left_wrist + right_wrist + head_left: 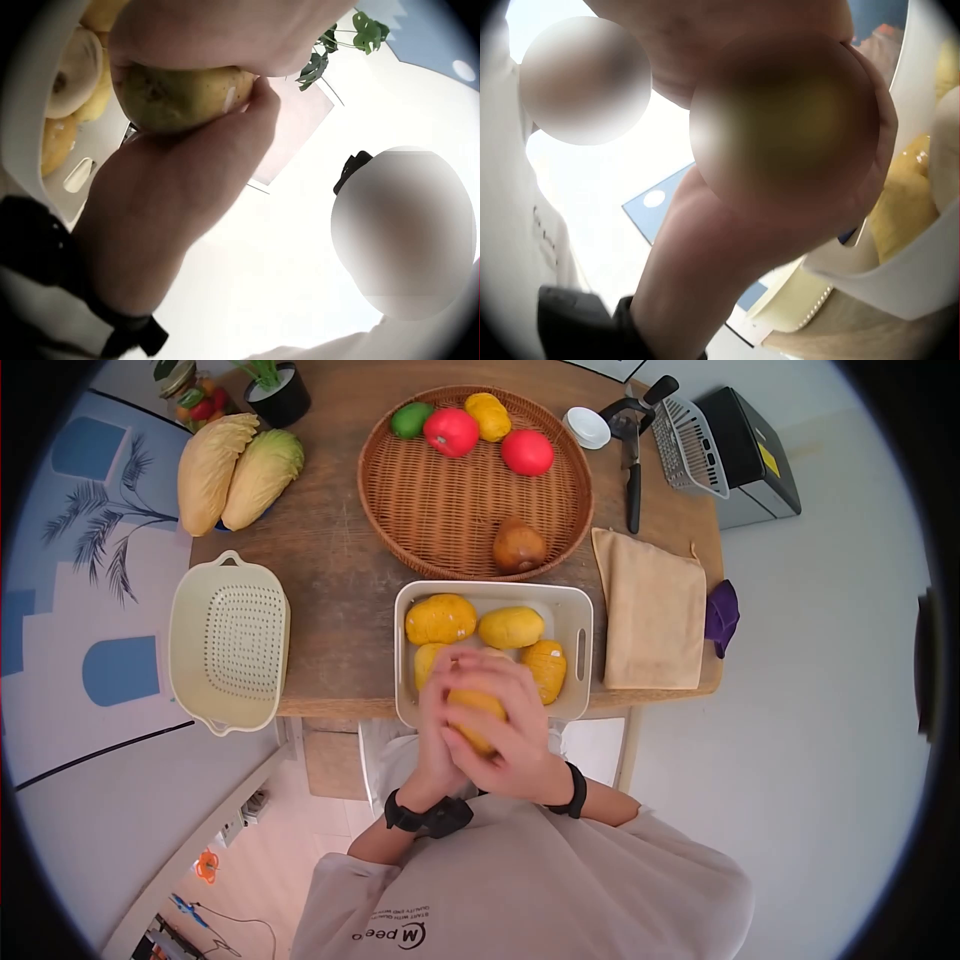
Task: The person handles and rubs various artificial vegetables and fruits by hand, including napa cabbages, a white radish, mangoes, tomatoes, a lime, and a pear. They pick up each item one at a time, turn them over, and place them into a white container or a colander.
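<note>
Over the near side of a white bin (pixel 403 690), both hands are cupped together around a yellow mango (pixel 477 710). My left hand (pixel 436 735) grips it from the left, and my right hand (pixel 517 730) wraps its fingers over it from the right. Between the palms in the left wrist view, the mango (pixel 176 97) shows a greenish, speckled skin and a small pale mark. Several yellow fruits (pixel 511 627) lie in the bin below, partly hidden by the hands. A paler round one with a dark spot (pixel 79 71) shows there in the left wrist view.
Behind the bin, a round wicker basket (pixel 440 510) holds red tomatoes (pixel 528 452) and other produce. A cream colander (pixel 240 640) stands left, near cabbages (pixel 215 475). Folded cloth (pixel 653 615) lies right, with a black-handled knife (pixel 634 495) beyond it.
</note>
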The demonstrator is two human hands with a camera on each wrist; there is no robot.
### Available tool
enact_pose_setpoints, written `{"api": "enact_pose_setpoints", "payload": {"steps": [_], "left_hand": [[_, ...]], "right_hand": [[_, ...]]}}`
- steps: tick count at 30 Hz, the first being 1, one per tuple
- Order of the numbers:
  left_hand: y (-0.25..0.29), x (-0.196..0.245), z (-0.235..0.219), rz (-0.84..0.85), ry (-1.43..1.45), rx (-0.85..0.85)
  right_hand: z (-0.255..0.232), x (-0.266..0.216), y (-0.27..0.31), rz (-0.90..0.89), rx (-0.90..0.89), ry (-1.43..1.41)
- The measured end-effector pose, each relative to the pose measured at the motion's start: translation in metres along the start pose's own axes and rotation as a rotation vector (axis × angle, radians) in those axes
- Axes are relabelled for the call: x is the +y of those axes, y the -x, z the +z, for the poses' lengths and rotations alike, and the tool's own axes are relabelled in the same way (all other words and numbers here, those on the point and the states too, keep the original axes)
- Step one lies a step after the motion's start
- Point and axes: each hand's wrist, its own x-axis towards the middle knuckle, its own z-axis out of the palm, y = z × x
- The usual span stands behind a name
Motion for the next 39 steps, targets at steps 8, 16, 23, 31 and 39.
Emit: {"api": "enact_pose_setpoints", "payload": {"steps": [8, 16, 23, 31, 39], "left_hand": [[0.020, 0.002, 0.019, 0.181, -0.471, 0.038], [0.016, 0.034, 0.051, -0.064, -0.064, 0.251], [0.014, 0.008, 0.002, 0.156, -0.440, -0.002], [0.016, 0.025, -0.002, 0.252, -0.828, -0.124], [0.018, -0.005, 0.009, 0.336, -0.674, 0.110]], "right_hand": [[-0.001, 0.004, -0.005, 0.075, 0.058, -0.106], [-0.003, 0.010, -0.018, 0.144, 0.064, -0.222], [-0.011, 0.013, -0.003, -0.196, -0.053, -0.097], [-0.013, 0.012, -0.002, -0.212, -0.091, -0.137], [-0.014, 0.019, -0.014, 0.050, -0.042, -0.131]]}}
